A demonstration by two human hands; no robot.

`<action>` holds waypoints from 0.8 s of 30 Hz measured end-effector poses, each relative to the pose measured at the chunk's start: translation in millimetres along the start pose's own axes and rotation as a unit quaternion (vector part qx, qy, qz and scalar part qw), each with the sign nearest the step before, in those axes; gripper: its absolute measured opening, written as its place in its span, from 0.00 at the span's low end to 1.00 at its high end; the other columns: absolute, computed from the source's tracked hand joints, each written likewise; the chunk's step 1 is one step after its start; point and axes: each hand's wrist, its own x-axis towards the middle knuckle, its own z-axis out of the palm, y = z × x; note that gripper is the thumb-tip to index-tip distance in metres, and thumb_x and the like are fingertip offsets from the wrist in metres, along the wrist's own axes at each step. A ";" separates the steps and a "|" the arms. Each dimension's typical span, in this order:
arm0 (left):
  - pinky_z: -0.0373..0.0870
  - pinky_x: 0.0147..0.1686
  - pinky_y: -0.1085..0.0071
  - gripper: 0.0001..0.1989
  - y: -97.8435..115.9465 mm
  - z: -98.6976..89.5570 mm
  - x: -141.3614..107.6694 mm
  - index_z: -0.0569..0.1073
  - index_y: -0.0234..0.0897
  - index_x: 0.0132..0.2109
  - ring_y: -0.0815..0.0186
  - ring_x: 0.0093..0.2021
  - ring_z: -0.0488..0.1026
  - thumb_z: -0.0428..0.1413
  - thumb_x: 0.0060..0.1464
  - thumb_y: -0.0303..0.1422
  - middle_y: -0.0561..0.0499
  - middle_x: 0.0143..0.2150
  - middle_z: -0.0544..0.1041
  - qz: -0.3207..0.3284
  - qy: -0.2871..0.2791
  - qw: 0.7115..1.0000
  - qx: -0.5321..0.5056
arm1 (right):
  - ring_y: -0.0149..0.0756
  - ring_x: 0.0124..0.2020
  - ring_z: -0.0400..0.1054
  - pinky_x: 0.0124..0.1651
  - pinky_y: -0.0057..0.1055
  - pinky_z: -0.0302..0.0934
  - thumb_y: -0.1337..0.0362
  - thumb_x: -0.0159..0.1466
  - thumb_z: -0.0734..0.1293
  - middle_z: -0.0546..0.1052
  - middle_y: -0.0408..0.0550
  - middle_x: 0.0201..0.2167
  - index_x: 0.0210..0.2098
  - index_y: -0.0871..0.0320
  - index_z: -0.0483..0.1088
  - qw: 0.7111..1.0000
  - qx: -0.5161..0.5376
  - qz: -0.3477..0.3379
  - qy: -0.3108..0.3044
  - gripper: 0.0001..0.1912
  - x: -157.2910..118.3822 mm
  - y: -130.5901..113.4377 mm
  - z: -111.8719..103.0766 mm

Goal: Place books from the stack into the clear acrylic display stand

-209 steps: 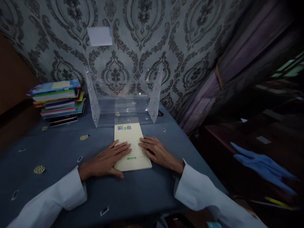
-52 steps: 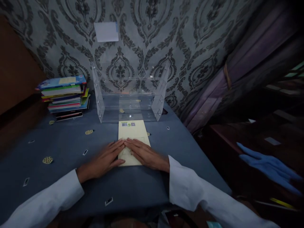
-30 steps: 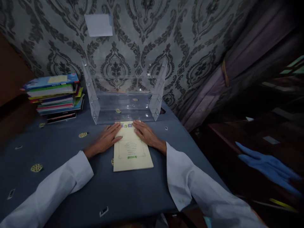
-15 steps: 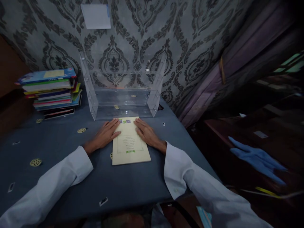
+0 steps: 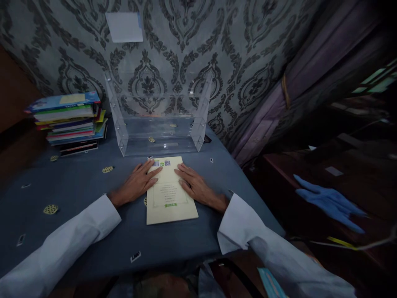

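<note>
A pale yellow book [image 5: 172, 211] with a barcode, a QR code and a green ribbon print lies flat on the blue tablecloth [image 5: 124, 231]. My left hand [image 5: 138, 182] rests on its upper left edge, fingers spread. On the upper right side lies my right hand [image 5: 195, 184], its fingers stretched and somewhat apart. Neither hand is closed round anything. Just behind the book stands a clear acrylic rack [image 5: 161, 142] with stepped tiers.
At the left back is a stack of books [image 5: 72, 120]. A white card [image 5: 125, 27] is on the patterned wall. Blue gloves [image 5: 328, 200] lie on a dark surface at the right, below a purple curtain [image 5: 269, 111].
The book and both hands sit slightly lower in view, the book now a little away from the rack. The left fingers have spread more across the book's top. The camera view has shifted slightly.
</note>
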 end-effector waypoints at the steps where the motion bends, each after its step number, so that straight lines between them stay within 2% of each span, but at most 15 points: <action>1: 0.52 0.68 0.48 0.28 2.4 0.3 -3.0 0.58 0.45 0.71 0.51 0.74 0.48 0.34 0.72 0.47 0.44 0.75 0.51 0.004 0.003 1.000 0.001 | 0.44 0.72 0.51 0.71 0.52 0.52 0.59 0.74 0.55 0.64 0.54 0.68 0.67 0.56 0.63 1.000 -0.001 -0.003 0.000 0.24 -5.0 -3.1 0.0; 6: 0.53 0.68 0.48 0.27 16.6 -1.5 -19.8 0.58 0.44 0.72 0.51 0.74 0.48 0.36 0.72 0.46 0.43 0.75 0.51 0.014 0.009 1.000 0.005 | 0.43 0.72 0.50 0.72 0.51 0.51 0.60 0.74 0.55 0.64 0.52 0.68 0.67 0.54 0.62 1.000 0.015 -0.021 -0.018 0.24 -38.0 -26.0 -5.1; 10: 0.54 0.68 0.49 0.26 34.2 -5.7 -37.7 0.57 0.46 0.72 0.52 0.74 0.49 0.37 0.72 0.44 0.44 0.75 0.52 0.018 0.008 1.000 0.007 | 0.43 0.73 0.47 0.73 0.51 0.48 0.57 0.74 0.57 0.59 0.51 0.71 0.70 0.52 0.56 0.998 0.025 -0.023 -0.054 0.26 -69.8 -47.4 -13.4; 13: 0.54 0.68 0.50 0.25 48.6 -5.0 -55.4 0.57 0.46 0.72 0.53 0.74 0.50 0.40 0.72 0.43 0.44 0.75 0.52 0.028 0.012 1.000 0.007 | 0.45 0.74 0.43 0.73 0.53 0.44 0.51 0.71 0.62 0.54 0.52 0.73 0.72 0.51 0.50 0.994 0.031 -0.034 -0.098 0.34 -94.5 -59.2 -22.0; 17: 0.56 0.67 0.50 0.26 65.4 2.0 -80.8 0.54 0.49 0.73 0.53 0.73 0.53 0.42 0.72 0.41 0.44 0.75 0.51 0.051 0.030 0.998 0.014 | 0.49 0.75 0.38 0.73 0.54 0.39 0.44 0.63 0.69 0.48 0.56 0.74 0.74 0.52 0.44 0.981 0.044 -0.069 -0.178 0.49 -121.4 -70.3 -39.0; 20: 0.59 0.66 0.50 0.26 74.7 8.8 -94.9 0.52 0.49 0.73 0.52 0.72 0.55 0.43 0.72 0.41 0.43 0.75 0.50 0.068 0.051 0.996 0.030 | 0.51 0.75 0.38 0.73 0.54 0.39 0.44 0.59 0.73 0.47 0.59 0.74 0.74 0.53 0.41 0.969 0.049 -0.097 -0.223 0.56 -131.7 -80.3 -51.3; 22: 0.61 0.65 0.50 0.27 78.8 12.3 -99.6 0.50 0.50 0.73 0.52 0.72 0.56 0.43 0.72 0.41 0.43 0.75 0.50 0.072 0.073 0.994 0.043 | 0.51 0.74 0.39 0.73 0.53 0.41 0.50 0.61 0.73 0.49 0.59 0.74 0.74 0.53 0.41 0.968 0.035 -0.098 -0.230 0.53 -134.2 -87.9 -55.3; 24: 0.64 0.63 0.51 0.27 81.2 14.1 -101.3 0.50 0.50 0.73 0.52 0.71 0.57 0.42 0.72 0.41 0.44 0.75 0.51 0.075 0.096 0.991 0.058 | 0.47 0.74 0.41 0.73 0.51 0.44 0.57 0.65 0.70 0.52 0.57 0.73 0.74 0.51 0.46 0.974 0.007 -0.086 -0.210 0.44 -134.3 -94.8 -55.2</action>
